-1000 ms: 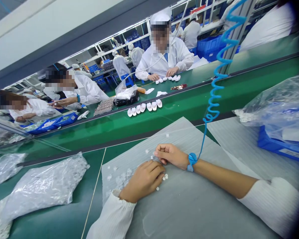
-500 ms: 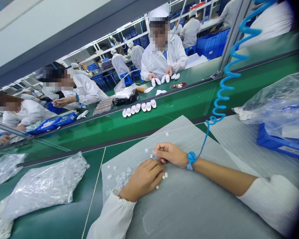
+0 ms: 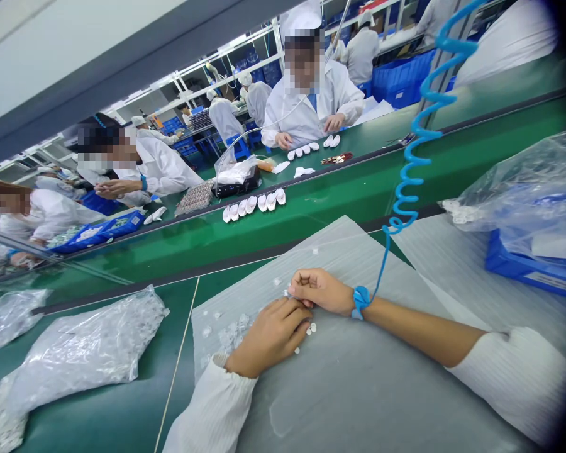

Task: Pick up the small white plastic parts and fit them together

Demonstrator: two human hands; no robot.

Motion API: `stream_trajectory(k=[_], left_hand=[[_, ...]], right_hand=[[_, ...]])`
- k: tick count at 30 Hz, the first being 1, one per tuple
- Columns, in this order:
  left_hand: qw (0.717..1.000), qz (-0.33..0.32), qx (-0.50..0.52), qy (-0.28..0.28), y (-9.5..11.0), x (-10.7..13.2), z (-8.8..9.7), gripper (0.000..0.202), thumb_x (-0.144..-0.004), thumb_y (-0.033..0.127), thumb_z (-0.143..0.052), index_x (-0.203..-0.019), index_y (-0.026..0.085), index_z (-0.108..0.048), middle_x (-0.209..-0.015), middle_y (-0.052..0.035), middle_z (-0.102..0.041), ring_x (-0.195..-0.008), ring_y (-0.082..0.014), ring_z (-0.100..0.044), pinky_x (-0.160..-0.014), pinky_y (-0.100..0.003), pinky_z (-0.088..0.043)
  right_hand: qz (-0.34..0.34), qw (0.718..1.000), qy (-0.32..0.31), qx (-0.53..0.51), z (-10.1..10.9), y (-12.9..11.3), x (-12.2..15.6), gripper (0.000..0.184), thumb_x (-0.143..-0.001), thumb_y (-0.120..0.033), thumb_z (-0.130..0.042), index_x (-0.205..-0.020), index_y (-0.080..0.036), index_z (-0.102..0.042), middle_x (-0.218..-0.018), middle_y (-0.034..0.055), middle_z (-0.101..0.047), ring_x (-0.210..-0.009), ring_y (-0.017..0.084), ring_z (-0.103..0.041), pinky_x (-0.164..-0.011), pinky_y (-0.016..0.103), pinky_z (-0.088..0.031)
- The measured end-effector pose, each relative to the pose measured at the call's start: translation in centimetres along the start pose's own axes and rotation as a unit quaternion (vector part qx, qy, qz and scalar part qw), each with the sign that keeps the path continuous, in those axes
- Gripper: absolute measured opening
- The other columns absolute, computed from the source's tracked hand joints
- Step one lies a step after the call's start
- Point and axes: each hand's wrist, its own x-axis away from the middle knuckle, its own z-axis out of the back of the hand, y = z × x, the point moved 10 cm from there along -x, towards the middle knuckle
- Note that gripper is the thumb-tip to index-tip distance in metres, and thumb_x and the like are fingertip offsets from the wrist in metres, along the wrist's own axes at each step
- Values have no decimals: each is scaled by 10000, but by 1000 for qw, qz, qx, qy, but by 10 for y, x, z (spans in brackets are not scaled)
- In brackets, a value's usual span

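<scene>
My left hand (image 3: 270,332) rests low over the grey sheet (image 3: 339,390), fingers curled inward, and its fingertips meet those of my right hand (image 3: 321,291). The right hand is pinched closed, with a tiny whitish piece (image 3: 290,290) showing at its fingertips. Whatever sits between the two hands is mostly hidden. A few small white discs (image 3: 312,328) lie beside the left thumb. Clear little plastic pieces (image 3: 233,333) are scattered and heaped left of the left hand. Around my right wrist is a blue wrist strap (image 3: 361,302) on a coiled cord (image 3: 408,182).
A plastic bag of pieces (image 3: 89,343) lies on the green table at left. On the right stands a blue bin (image 3: 528,267) covered with clear plastic. Beyond runs a green conveyor belt (image 3: 334,204) carrying white paired pieces (image 3: 255,205). Across it sits a co-worker (image 3: 306,107).
The white paired pieces on the belt have shifted slightly left. The co-worker's hands have come away from the white pieces opposite. My own hands stay almost where they were.
</scene>
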Motion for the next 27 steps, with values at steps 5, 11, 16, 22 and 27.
stream_trajectory(k=[5, 11, 16, 22, 27], left_hand=[[1000, -1, 1, 1, 1, -1, 1, 155, -994, 244, -475, -1084, 197, -592, -1098, -64, -670, -1021, -230, -616, -890, -382, -516], [1000, -2, -2, -1, 1, -1, 1, 163, -993, 249, -475, -1091, 193, -593, -1093, -67, -667, -1020, -229, -617, -894, -380, -515], [1000, 1, -4, -6, 0, 0, -1, 169, -997, 259, -467, -1083, 188, -595, -1088, -68, -667, -1014, -230, -614, -889, -383, -515], [1000, 1, -2, -3, 0, 0, 0, 166, -997, 258, -466, -1079, 189, -594, -1088, -70, -667, -1014, -233, -615, -882, -384, -517], [1000, 0, -2, -2, 0, -1, -1, 160, -995, 260, -474, -1081, 193, -592, -1092, -67, -671, -1013, -233, -616, -882, -387, -517]], right_hand=[[3, 1000, -4, 2, 0, 1, 0, 403, -789, -523, -739, -773, -166, -555, -576, -63, -503, -528, 79, -432, -525, 233, -328], [8, 1000, -7, 5, 1, 2, -1, 384, -810, -511, -725, -780, -167, -557, -575, -65, -501, -527, 78, -434, -524, 233, -327], [10, 1000, -7, 6, 0, 2, -1, 390, -807, -514, -726, -779, -164, -557, -576, -64, -501, -526, 79, -436, -520, 232, -328], [13, 1000, -7, 9, 0, 3, -2, 384, -798, -506, -736, -774, -167, -557, -577, -65, -504, -528, 81, -439, -522, 233, -331], [16, 1000, -7, 14, 1, 2, -1, 377, -798, -503, -736, -775, -171, -559, -573, -65, -508, -527, 83, -440, -523, 234, -330]])
